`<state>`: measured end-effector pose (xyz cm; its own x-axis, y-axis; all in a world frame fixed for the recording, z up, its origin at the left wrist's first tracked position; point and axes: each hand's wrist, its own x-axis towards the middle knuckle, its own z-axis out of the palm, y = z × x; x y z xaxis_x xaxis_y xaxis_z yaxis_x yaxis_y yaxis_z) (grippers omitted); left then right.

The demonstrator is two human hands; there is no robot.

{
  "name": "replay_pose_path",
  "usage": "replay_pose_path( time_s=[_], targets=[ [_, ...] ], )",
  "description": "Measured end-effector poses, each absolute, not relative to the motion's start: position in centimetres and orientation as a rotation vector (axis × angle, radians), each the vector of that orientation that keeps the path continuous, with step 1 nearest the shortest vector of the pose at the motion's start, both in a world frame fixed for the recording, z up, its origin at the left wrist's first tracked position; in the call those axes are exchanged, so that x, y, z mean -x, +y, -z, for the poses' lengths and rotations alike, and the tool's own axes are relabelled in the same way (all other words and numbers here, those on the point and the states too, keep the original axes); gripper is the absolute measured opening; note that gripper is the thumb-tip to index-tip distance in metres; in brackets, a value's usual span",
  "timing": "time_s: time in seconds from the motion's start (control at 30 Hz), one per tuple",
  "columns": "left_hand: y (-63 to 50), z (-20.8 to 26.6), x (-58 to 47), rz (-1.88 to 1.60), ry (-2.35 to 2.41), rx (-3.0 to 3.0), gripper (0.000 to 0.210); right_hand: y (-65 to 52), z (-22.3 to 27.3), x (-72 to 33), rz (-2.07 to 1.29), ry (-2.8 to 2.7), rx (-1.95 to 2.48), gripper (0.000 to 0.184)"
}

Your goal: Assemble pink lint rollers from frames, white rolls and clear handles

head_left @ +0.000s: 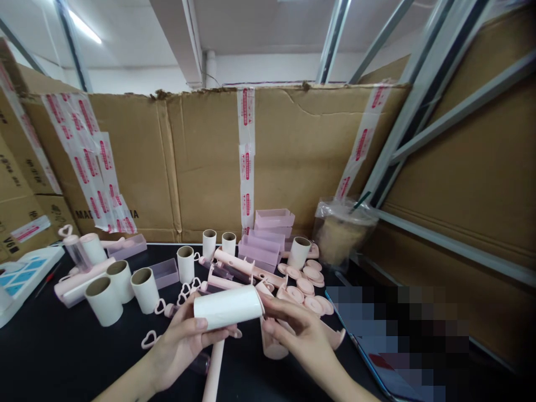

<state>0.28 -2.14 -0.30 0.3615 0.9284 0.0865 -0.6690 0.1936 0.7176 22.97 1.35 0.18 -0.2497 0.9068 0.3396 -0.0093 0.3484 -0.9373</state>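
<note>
A white paper roll, like a lint roller refill, lies sideways in front of me. My left hand is wrapped around its left part from below, thumb near the end. At the other end, the fingers of my right hand are closed against the rim, where a thin pale pink edge shows. Whether that edge is a cap or part of the roll, I cannot tell. Below the hands are a pink handle and a pink cylindrical piece. Pink heart-shaped loops lie near my left hand.
Several white rolls stand upright at left and behind. Lilac trays are stacked at the back, with pink discs to their right. A bagged drink cup stands by the cardboard wall. A phone lies at right.
</note>
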Motion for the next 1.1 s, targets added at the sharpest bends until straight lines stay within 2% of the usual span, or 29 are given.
replay_pose_path(
  time_s=[0.13, 0.23, 0.37, 0.43, 0.5, 0.57, 0.67, 0.77, 0.97, 1.1],
  targets=[
    [-2.2, 0.3, -0.9, -1.167, 0.384, -0.801, 0.015, 1.0, 0.3, -22.7, -1.094, -1.627, 0.786, 0.049],
    [-2.2, 0.3, -1.4, -1.066, 0.480, -0.906, 0.022, 0.7, -0.3, -22.5, -1.097, -1.510, 0.734, 0.048],
    [-1.8, 0.3, -1.8, -0.939, 0.498, -1.196, 0.064, -0.1, -1.9, -22.2, -1.179, -1.488, 0.746, 0.025],
    [-1.7, 0.0, -1.9, -0.970, 0.490, -1.267, 0.075, -0.5, -2.2, -21.9, -1.315, -1.586, 0.727, 0.028],
    [-1.7, -0.3, -2.0, -0.990, 0.546, -1.280, 0.066, -0.7, -2.1, -21.7, -1.368, -1.687, 0.692, 0.036],
    [-2.0, -0.7, -1.9, -0.966, 0.654, -1.270, 0.050, -0.1, -2.3, -22.2, -1.247, -1.792, 0.727, 0.036],
    [-2.2, -0.8, -1.1, -0.968, 0.767, -1.124, 0.032, 2.6, -3.5, -25.0, -0.762, -1.991, 0.999, 0.025],
    [-1.9, -0.9, 0.2, -1.109, 0.701, -0.897, 0.031, 6.8, -4.5, -29.0, -0.054, -2.157, 1.495, 0.021],
    [-0.6, -1.2, 1.6, -1.289, 0.623, -0.588, 0.019, 11.9, -1.7, -32.9, 0.088, -2.037, 1.959, 0.013],
    [-0.6, -0.9, 1.3, -1.305, 0.604, -0.557, 0.014, 12.5, 0.3, -32.5, 0.065, -1.993, 2.092, 0.020]
  ],
)
